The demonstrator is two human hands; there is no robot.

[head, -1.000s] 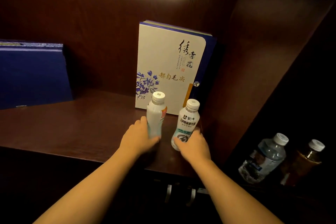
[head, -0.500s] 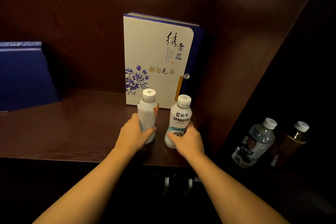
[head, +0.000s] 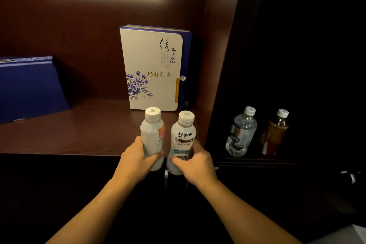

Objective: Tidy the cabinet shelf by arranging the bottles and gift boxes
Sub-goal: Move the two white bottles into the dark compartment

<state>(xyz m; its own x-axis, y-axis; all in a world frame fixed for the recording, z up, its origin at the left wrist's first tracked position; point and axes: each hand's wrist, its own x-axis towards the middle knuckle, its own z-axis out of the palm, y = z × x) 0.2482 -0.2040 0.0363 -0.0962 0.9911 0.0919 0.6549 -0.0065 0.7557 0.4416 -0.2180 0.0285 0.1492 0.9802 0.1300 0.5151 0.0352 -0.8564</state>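
Note:
Two white drink bottles stand side by side at the shelf's front edge. My left hand (head: 136,159) is wrapped around the lower half of the left white bottle (head: 152,134). My right hand (head: 195,164) grips the base of the right white bottle (head: 183,136), whose label has dark lettering. Their bases reach down past the shelf's front edge. Behind them a white gift box (head: 151,67) with blue flowers stands upright against the cabinet's back wall. A blue gift box (head: 29,87) leans at the far left.
The dark wooden shelf (head: 79,132) ends at a vertical divider (head: 217,65) on the right. Beyond it, in a dark compartment, stand a clear water bottle (head: 240,131) and a brown tea bottle (head: 275,132). Metal handles (head: 166,178) show below the shelf edge.
Both hands have drawn the two white bottles back from in front of the white gift box toward the shelf's front edge.

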